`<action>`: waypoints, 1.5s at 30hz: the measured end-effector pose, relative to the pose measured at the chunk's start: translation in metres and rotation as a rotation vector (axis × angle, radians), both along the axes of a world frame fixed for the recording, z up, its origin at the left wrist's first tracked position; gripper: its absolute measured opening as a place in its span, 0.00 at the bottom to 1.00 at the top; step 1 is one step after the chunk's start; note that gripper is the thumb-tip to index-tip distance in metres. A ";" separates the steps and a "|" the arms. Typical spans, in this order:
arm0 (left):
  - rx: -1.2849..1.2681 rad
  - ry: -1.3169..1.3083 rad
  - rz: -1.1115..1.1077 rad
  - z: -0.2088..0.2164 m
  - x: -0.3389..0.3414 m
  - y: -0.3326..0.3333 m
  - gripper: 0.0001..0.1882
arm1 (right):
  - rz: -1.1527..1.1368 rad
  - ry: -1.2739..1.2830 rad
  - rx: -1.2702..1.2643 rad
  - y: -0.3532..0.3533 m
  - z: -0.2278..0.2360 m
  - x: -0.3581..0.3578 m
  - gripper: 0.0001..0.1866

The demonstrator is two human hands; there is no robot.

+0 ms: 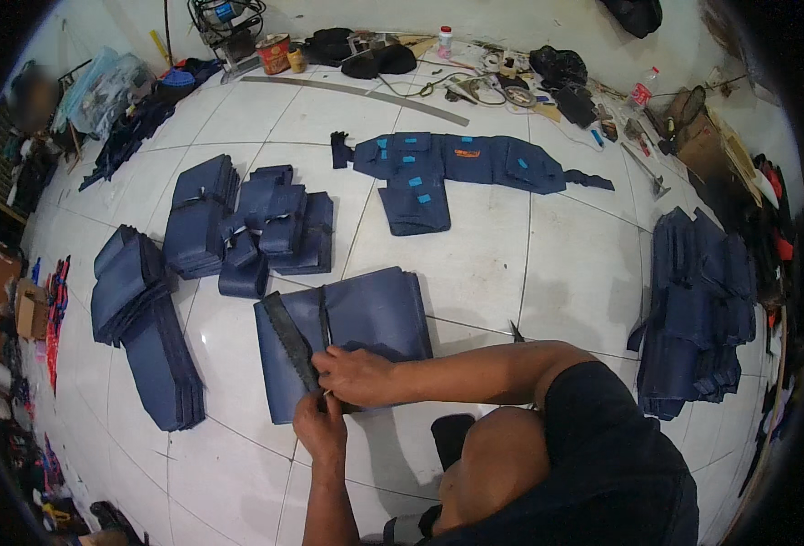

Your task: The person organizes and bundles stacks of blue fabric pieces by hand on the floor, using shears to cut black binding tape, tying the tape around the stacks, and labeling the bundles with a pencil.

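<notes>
Left hand (320,426) and right hand (358,375) meet at the near edge of a navy panel (366,318) lying flat on the tiled floor (566,264). Both grips are pressed together, pinching a black strap (289,338) that runs diagonally across the panel. Navy stacks (211,223) lie beyond.

Under your hands lies a navy panel stack (356,337) of matt woven cloth, crossed by a rougher, dark webbing strap (288,337). Your floor (566,264) is glossy white ceramic tile with a smooth, reflective finish. The long straightedge (356,91) beyond looks like dull grey metal.
</notes>
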State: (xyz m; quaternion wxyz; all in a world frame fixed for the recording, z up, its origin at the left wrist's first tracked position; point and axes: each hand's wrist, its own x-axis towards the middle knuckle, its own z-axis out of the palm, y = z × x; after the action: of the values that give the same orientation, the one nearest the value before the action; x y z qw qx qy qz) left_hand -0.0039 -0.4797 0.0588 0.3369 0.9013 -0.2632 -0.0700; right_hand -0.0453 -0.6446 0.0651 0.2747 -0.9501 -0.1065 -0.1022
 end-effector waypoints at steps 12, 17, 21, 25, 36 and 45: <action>-0.285 0.654 -0.057 0.014 0.013 0.000 0.09 | 0.142 0.061 0.027 -0.024 -0.018 -0.011 0.10; -0.106 0.275 -0.263 0.011 0.039 0.020 0.08 | 0.308 0.097 -0.128 -0.040 -0.002 -0.003 0.10; 0.121 -0.013 -0.303 0.006 0.042 0.022 0.09 | 0.295 0.203 -0.201 -0.041 -0.010 0.000 0.12; 0.335 -0.088 -0.418 0.023 0.048 0.011 0.09 | 0.190 0.214 -0.146 -0.050 0.001 -0.007 0.14; 0.742 -0.577 -0.261 0.143 0.125 0.073 0.04 | -1.152 0.916 -0.031 -0.047 -0.025 -0.316 0.21; 0.398 0.249 -0.297 0.202 0.147 0.100 0.06 | -1.285 0.590 0.133 0.003 -0.059 -0.372 0.19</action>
State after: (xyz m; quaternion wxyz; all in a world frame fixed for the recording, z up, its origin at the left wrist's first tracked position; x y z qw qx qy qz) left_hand 0.1432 -0.3796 0.2611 0.1692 0.8857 -0.3300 -0.2793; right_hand -0.4174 -0.6414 0.0062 0.2350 -0.7942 0.5603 0.0114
